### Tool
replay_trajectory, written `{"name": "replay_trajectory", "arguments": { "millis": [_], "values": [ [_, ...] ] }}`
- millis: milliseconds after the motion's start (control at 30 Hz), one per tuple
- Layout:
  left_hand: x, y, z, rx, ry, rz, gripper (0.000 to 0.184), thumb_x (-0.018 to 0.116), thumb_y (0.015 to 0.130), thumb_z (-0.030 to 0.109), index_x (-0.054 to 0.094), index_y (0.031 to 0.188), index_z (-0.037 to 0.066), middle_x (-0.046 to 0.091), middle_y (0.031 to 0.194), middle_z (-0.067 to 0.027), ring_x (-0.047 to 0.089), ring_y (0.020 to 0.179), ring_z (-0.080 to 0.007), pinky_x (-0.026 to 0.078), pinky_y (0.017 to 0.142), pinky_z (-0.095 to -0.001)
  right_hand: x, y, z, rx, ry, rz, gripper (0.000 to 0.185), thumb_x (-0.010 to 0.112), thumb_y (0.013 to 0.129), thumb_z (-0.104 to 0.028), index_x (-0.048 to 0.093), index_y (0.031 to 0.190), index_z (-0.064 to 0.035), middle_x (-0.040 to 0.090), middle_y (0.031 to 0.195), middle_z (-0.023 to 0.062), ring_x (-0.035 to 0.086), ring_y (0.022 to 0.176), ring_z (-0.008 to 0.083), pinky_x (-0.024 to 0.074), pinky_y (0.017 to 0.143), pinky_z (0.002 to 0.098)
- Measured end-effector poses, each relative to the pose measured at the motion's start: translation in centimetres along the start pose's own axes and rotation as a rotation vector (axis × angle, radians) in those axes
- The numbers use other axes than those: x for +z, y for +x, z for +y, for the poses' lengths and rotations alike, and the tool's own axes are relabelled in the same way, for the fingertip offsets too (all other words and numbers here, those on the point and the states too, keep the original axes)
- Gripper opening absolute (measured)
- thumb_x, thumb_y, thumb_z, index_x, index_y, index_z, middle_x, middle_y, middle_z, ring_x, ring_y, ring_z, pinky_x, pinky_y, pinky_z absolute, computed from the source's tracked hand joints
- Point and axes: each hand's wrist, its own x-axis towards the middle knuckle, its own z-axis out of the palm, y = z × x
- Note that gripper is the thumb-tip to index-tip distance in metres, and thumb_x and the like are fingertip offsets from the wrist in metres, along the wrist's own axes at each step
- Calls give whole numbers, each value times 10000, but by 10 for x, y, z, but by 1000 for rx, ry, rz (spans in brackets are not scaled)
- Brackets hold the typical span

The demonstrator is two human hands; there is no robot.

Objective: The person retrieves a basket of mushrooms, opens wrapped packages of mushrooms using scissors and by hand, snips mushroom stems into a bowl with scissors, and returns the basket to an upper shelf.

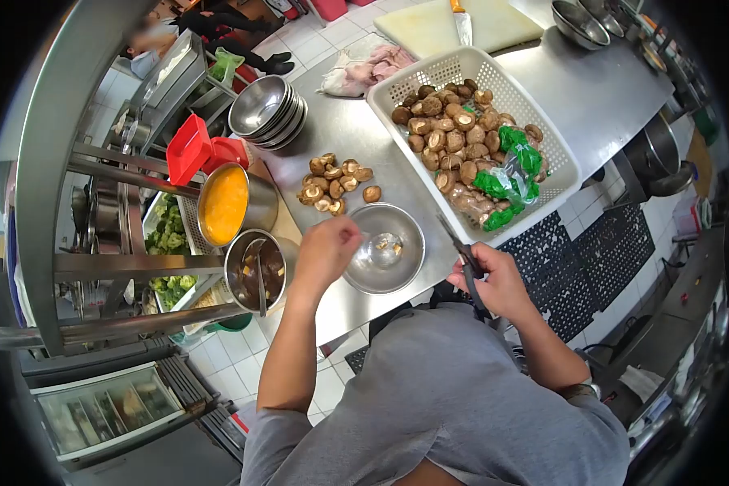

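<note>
Mushrooms (332, 185), brown-capped with pale undersides, lie piled on the steel table (352, 130), near a bowl (363, 271) holding small pale pieces (389, 246). The right hand's (498, 282) fingers curl around dark scissors (463, 253). By the bowl, the left hand's (326, 249) fingertips draw together; I cannot tell whether they grip anything. Green-and-clear plastic (522, 150) partly hides more mushrooms in the white basket (533, 104).

A commercial-looking kitchen; steel counter (603, 93), stacked bowls (287, 121), cutting board (421, 31).

Black perforated mats (616, 253) cover white floor tiles (332, 39).
</note>
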Motion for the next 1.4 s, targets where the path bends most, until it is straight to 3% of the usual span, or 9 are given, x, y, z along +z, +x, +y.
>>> {"name": "replay_trajectory", "arguments": {
  "millis": [100,200,333,533,733,867,1133,1233,1400],
  "values": [
    [27,30,-14,145,141,123,199,671,832,163,733,971,34,714,972,-212,683,929,-382,526,882,-464,4,4,0,-77,-86,-59,360,855,794,-260,595,847,-16,520,627,29,436,574,98,389,523,279],
    [38,78,-9,13,153,236,223,680,842,185,745,982,24,708,1057,-213,677,998,-368,515,925,-451,6,5,-13,-49,-107,-86,385,859,786,-298,607,860,-16,522,624,38,468,574,119,413,534,293],
    [49,128,-12,-209,465,-160,265,662,858,214,744,997,4,714,1085,-205,678,1053,-350,514,948,-444,7,-1,-16,-51,-167,-94,430,847,790,-354,616,910,-12,567,671,79,539,592,169,448,558,320],
    [60,142,-39,-185,463,-25,307,704,826,240,733,994,-16,721,1040,-202,708,968,-323,553,880,-381,10,-8,-19,-16,-181,-154,453,845,790,-340,598,965,-3,606,748,102,574,637,180,478,606,323],
    [20,33,-15,-283,-901,111,251,590,984,141,654,1113,-65,709,1044,-112,695,906,-153,568,802,-281,27,-7,-3,24,-292,-141,478,811,817,-384,581,955,11,646,815,158,641,679,271,508,628,394],
    [44,-28,-5,-408,-1190,146,304,585,1017,197,611,1191,-51,692,1094,-127,697,945,-208,577,829,-300,39,6,-11,-30,-446,-172,469,786,831,-380,568,962,14,651,859,196,652,759,380,512,678,457],
    [70,-67,1,-486,-1145,250,320,579,1019,173,629,1213,-77,706,1038,-138,716,915,-194,585,799,-278,39,12,-3,-158,-639,-304,562,773,818,-436,540,1001,42,633,951,225,634,910,419,511,756,488],
    [83,-73,0,-499,-1159,268,322,578,1020,173,629,1212,-81,707,1029,-137,715,919,-194,585,800,-280,42,8,3,-238,-660,-255,607,802,785,-466,539,944,58,627,892,242,639,835,440,510,718,486],
    [92,-78,3,-523,-1167,251,324,580,1018,185,626,1194,-83,701,1022,-136,713,925,-207,587,809,-291,45,6,2,-89,-723,-351,625,746,820,-507,554,1005,58,640,975,234,642,932,415,521,789,482]
  ]
}}
